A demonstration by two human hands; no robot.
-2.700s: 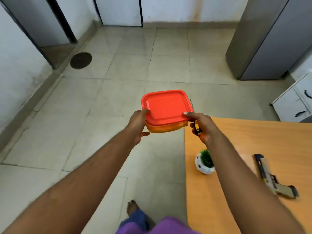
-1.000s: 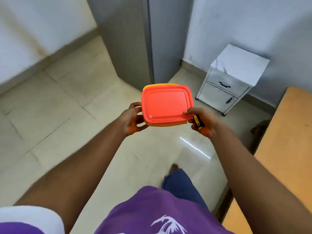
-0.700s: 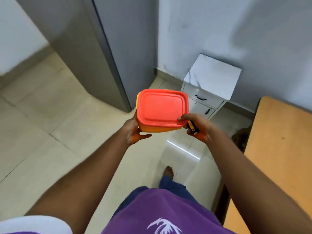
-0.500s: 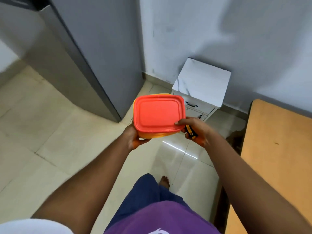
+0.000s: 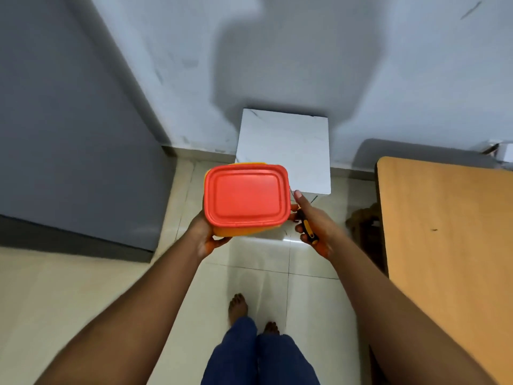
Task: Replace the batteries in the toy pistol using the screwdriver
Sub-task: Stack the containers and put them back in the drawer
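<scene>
The screwdriver (image 5: 307, 228), black and yellow handle with a thin metal shaft pointing to 12 o'clock, sits in the right hand (image 5: 315, 226), whose grip is closed on it. The left hand (image 5: 206, 234) grips a box (image 5: 245, 201), orange with a red lid, from below. The worktop (image 5: 449, 245) lies at 3 o'clock

The box (image 5: 245, 200) is held above the floor (image 5: 83, 287), just in front of the small cabinet (image 5: 283, 151), which stands against the wall (image 5: 305, 51). The left hand (image 5: 206, 236) is under the box's left end; the right hand (image 5: 313, 226) (with the screwdriver (image 5: 306, 226) in it) is at its right. The table (image 5: 449, 245) lies right of the box, the tall cupboard (image 5: 69, 120) left.
</scene>
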